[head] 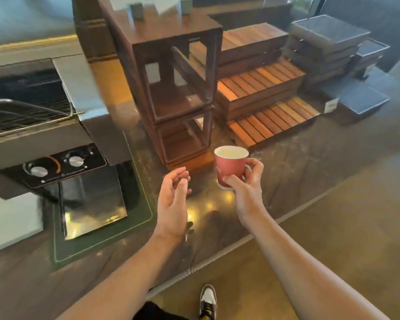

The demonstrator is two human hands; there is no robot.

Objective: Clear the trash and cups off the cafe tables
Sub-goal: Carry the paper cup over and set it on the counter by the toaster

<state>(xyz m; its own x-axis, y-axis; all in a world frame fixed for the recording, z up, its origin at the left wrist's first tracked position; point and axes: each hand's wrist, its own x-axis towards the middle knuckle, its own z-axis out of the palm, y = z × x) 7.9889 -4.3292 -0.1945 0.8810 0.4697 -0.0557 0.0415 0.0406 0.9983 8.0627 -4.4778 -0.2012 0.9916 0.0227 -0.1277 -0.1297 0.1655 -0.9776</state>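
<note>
Cup (230,166): red paper, tapered, round white rim, upright, gripped by the curled fingers and thumb of the right hand (246,181) above the dark glossy counter (310,162). Left hand (173,199) is held relaxed and empty, just beside it.

Wooden display case (176,72) — slatted trays (261,88) beside; toaster (32,125) left.

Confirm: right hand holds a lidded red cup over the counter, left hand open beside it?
No lid: the head view shows the red cup open-topped. The right hand does hold it over the counter, left hand open beside it.
</note>
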